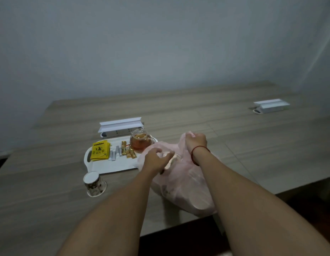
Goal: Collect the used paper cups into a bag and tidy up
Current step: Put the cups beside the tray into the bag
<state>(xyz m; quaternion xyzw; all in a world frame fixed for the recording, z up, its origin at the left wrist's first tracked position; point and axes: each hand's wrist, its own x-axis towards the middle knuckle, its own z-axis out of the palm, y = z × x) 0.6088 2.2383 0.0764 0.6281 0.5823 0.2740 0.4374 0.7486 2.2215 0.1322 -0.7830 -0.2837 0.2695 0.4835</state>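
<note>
Left grip [156, 160]: curled round a pale paper cup [170, 159], which is held at the mouth of the bag.
Right grip [196, 143]: clenched on the bunched upper edge of the bag [180, 183], which is pulled up above the desk; a red cord [192, 155] is worn at the wrist.
Bag: thin, translucent pink plastic, crinkled and slumped on the desk near its front edge; rounded shapes are seen through the film (what they are cannot be told).
Second cup [94, 183]: patterned paper, tapered, stood upside down on the desk just in front of the tray, apart from the bag.
Desk [234, 145]: matte grey-brown surface with a wood grain.
Tray [112, 166]: white, flat, round-cornered, with a handle slot at its left end; yellow packets [101, 150], grey sachets [114, 155] and gold sachets [128, 151] are laid on it.
Teapot [140, 143]: clear glass, round-bodied, filled with amber tea, stood at the tray's far right corner, just beside the bag.
Power strip [119, 131]: white, long, placed behind the tray.
Second power strip [271, 107]: white, set far off to the right.
</note>
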